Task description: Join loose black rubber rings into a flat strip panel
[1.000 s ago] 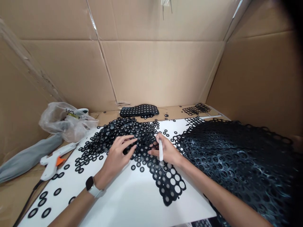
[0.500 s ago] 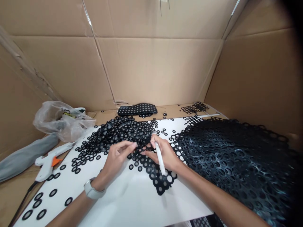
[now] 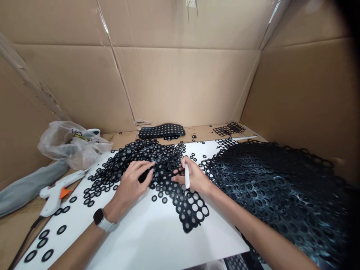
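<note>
Black material made of joined rings [image 3: 192,212] lies on the white board [image 3: 135,232], its front end a corner of light-filled circles. My right hand [image 3: 194,176] holds a white pen-like tool [image 3: 187,176] above it, the fingertips near the material. My left hand [image 3: 136,178], with a watch on the wrist, rests at the pile of black rings [image 3: 123,157]; its thumb and fingers are apart, and nothing shows between them.
A large heap of black ring netting [image 3: 270,191] covers the right side. At the left are a white glue gun [image 3: 53,195], a grey cloth bundle [image 3: 33,183] and a plastic bag [image 3: 73,144]. Folded dotted material [image 3: 161,130] lies by the back cardboard wall. Loose rings [image 3: 42,243] lie front left.
My left hand has opened and turned palm down, moving slightly left, so the watch face shows. My right hand has tilted the white tool more upright.
</note>
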The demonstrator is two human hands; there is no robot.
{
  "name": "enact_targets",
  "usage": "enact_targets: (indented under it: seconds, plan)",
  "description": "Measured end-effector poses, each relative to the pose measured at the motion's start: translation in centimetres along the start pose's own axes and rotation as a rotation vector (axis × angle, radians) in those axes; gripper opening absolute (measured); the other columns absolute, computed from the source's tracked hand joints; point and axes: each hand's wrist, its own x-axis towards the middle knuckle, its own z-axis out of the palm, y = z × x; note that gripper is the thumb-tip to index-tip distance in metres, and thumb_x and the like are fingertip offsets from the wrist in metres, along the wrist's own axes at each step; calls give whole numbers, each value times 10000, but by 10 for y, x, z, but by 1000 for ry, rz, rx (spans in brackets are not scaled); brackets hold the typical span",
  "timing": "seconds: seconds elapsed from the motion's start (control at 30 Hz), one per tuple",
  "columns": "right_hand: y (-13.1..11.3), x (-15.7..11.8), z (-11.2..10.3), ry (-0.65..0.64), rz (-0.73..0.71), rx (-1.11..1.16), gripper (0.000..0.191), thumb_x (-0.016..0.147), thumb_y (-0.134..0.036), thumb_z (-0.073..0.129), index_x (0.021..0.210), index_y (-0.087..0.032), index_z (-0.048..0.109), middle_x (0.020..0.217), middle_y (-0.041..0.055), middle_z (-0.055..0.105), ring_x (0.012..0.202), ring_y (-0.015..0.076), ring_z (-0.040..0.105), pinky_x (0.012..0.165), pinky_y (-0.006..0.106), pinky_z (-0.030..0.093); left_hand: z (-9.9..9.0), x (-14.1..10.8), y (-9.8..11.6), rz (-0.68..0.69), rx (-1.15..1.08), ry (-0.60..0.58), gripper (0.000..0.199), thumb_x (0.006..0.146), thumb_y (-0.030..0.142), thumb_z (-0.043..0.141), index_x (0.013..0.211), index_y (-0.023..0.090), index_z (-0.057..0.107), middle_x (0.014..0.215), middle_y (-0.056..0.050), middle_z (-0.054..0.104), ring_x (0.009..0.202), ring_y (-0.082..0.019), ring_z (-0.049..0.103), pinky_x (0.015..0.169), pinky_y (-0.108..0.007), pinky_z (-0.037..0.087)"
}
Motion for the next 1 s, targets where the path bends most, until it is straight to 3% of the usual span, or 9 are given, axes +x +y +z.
enact_targets:
  seconds: [0.1,0.23,0.43,0.57,0.67,0.77,0.93,1.0]
  plan:
    - [0,0,6,-5,-11,81,695,713,-478,1029,951,-307,399,905,-29,677,967,276,797,625,292,571,4,-4,15,87,-51,0,284,1074,270,777,1350,292,841,1182,-74,837,1086,-251,778,1025,-416,634]
    - [1,-1,12,-2,-42,138,739,681,-565,1062,937,-302,421,910,-46,640,1000,276,802,763,362,640,12,-7,27,118,-129,-47,265,1071,265,798,1327,302,854,1204,-56,860,1066,-224,817,966,-345,669]
    - [4,-4,19,49,-94,79,665,725,-485,1071,922,-298,464,889,-50,579,952,259,754,794,376,610,19,-5,33,-31,-162,-36,158,1092,229,740,1099,258,894,1036,-14,900,904,-188,860,812,-259,679]
    - [-1,-7,18,19,-68,65,626,788,-504,1016,931,-302,441,920,-37,608,1033,305,796,822,406,621,12,1,22,-152,-142,18,221,1124,287,681,980,208,827,896,-19,868,769,-186,835,694,-257,654]
    - [-2,-6,12,10,-27,59,629,776,-476,1010,945,-305,428,911,-42,602,1050,310,798,799,390,609,1,4,5,-205,-100,75,228,1138,300,638,1052,202,824,974,-47,864,849,-204,832,759,-295,653]
    - [2,-2,5,6,20,38,635,761,-437,1004,954,-309,412,914,-41,622,1064,301,785,764,359,591,-4,5,-5,-166,-69,28,179,1083,293,704,1061,242,874,1071,-57,860,968,-230,810,858,-342,637]
    - [10,0,0,-19,92,-26,699,644,-272,1041,991,-307,435,996,-32,714,885,230,733,659,297,536,1,0,9,-32,-70,-43,205,1090,255,681,1135,272,880,1125,-77,830,1080,-251,759,1028,-427,603]
    - [12,0,1,-22,109,-17,690,649,-255,1029,994,-303,434,947,-48,710,823,209,719,643,281,515,5,-4,16,17,-86,-70,169,1093,262,713,1175,265,861,1144,-83,827,1096,-250,761,1028,-427,616]
